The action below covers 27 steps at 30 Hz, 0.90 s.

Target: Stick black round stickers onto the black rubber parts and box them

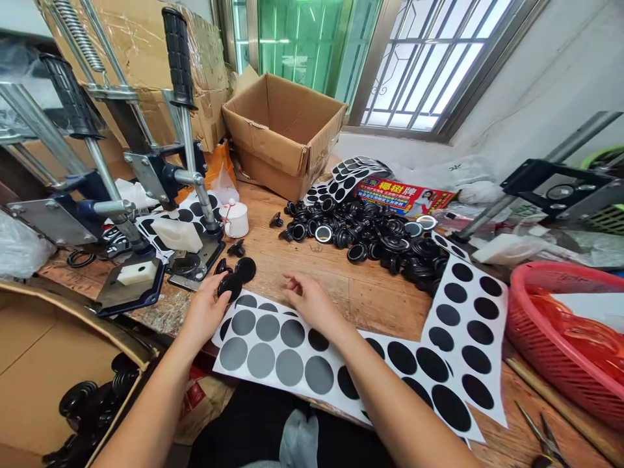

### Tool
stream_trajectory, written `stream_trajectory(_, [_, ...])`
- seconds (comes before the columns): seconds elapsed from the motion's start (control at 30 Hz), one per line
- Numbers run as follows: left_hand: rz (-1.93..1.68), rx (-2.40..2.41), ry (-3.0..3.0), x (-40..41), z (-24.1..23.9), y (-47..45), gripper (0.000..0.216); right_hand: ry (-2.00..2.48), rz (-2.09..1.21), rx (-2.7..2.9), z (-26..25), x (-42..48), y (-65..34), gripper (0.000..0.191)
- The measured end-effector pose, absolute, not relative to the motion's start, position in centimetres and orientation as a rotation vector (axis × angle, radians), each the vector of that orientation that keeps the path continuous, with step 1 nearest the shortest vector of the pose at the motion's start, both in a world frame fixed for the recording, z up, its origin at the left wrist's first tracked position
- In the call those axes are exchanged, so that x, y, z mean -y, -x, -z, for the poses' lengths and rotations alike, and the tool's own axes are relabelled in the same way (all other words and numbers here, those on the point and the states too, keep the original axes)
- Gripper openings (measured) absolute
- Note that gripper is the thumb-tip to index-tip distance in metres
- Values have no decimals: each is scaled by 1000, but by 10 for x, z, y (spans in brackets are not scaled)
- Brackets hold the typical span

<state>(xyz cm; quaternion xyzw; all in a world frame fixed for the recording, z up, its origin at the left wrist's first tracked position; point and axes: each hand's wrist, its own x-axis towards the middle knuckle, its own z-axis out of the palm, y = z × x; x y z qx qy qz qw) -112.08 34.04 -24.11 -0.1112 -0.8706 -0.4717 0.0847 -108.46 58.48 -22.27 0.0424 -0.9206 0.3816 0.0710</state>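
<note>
Black round cap point(229, 286), pinched at its edge between the thumb and fingers of the left hand point(207, 305), which are closed on it; its flat face is turned upward. The cap is probably light, stiff plastic, hard to dent but slick across the face, so the rim offers the surest hold. Its underside lies hidden behind the fingers, and whether a stem projects there cannot be told. Just beyond the fingertips lies a second black cap point(246, 269). To their right and nearer the body is a sheet of round stickers point(277, 348), likely thin and easily creased, best lifted by its white margin. The fingers of the right hand point(316, 302), at the sheet's far edge, are parted and loosely curled, with nothing visible between them. Well beyond these lies a heap of black caps point(370, 237); beyond the left fingers stands a lever press point(189, 177).
</note>
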Motion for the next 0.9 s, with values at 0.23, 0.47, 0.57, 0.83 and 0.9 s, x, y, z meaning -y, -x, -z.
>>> stream_trajectory(0.23, [1124, 2565, 402, -349, 257, 1136, 48, -16, -855, 2743, 220, -608, 1192, 57])
stream_trajectory(0.47, [910, 2640, 354, -343, 250, 1131, 46, -139, -824, 2754, 225, -617, 1235, 34])
stream_trajectory(0.57, [1035, 2544, 350, -347, 240, 1117, 44, -211, -847, 2720, 225, -626, 1216, 22])
stream_trajectory(0.83, [2962, 2034, -104, -399, 206, 1072, 39, -652, -1045, 2539, 212, -605, 1076, 25])
stream_trajectory(0.9, [3255, 1914, -114, -406, 206, 1067, 31, -753, -1126, 2496, 210, -600, 1037, 30])
